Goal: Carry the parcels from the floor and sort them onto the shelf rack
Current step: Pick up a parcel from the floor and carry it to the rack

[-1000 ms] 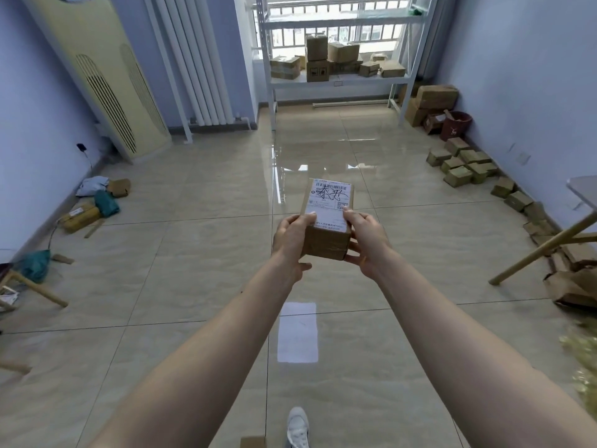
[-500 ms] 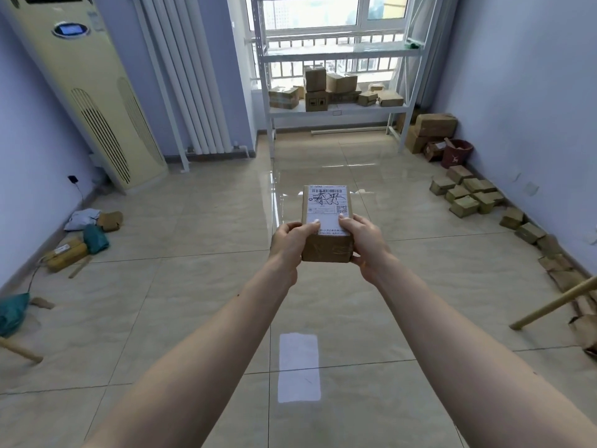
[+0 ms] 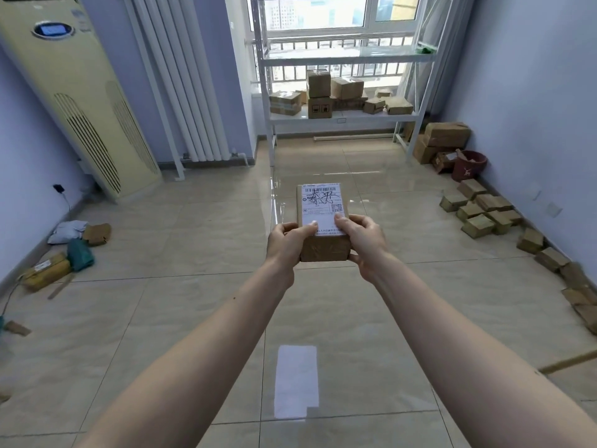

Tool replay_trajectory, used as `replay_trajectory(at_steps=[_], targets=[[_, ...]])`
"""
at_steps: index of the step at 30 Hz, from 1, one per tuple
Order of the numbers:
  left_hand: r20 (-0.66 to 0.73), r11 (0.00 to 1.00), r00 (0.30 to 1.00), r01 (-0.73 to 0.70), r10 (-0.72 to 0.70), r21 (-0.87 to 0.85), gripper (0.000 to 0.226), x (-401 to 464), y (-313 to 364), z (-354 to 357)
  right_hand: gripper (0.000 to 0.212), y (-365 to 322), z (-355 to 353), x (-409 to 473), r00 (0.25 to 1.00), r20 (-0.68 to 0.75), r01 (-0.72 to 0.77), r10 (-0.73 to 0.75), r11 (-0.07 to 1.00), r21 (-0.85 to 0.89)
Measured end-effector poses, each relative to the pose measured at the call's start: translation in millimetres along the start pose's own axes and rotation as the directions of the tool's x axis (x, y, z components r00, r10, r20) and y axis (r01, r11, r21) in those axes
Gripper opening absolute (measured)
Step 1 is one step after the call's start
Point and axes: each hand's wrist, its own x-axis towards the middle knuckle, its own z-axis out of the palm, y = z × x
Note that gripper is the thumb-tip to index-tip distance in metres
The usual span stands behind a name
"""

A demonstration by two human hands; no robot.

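Air conditioner (image 3: 69, 101) at far left, bags (image 3: 69, 244) on floor (image 3: 193, 302) below. Left hand (image 3: 284, 244) grips box (image 3: 323, 221) at left side, thumb on label (image 3: 321, 208). Box held mid-air at centre, over floor, well short of rack (image 3: 342, 116). Right hand (image 3: 363, 242) clamps right side, thumb on label. Parcels (image 3: 481, 211) line right wall.

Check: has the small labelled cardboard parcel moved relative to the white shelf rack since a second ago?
Yes. The small labelled cardboard parcel, held in both hands, is carried toward the white shelf rack, which looms larger.
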Motion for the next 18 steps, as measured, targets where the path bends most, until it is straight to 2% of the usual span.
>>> replay_trajectory(at_steps=[10,18], targets=[[-0.054,0.999,0.998,-0.036,0.036,0.001,0.051,125.9,48.2,17.9,0.041,-38.3,43.2,122.3,0.999,0.033,0.012,-0.011,1.0,-0.027],[-0.027,0.996,0.996,-0.08,0.081,0.037,0.047,250.6,105.6,10.7,0.036,-71.3,108.5,229.9,0.998,0.006,0.064,-0.063,0.998,-0.022]])
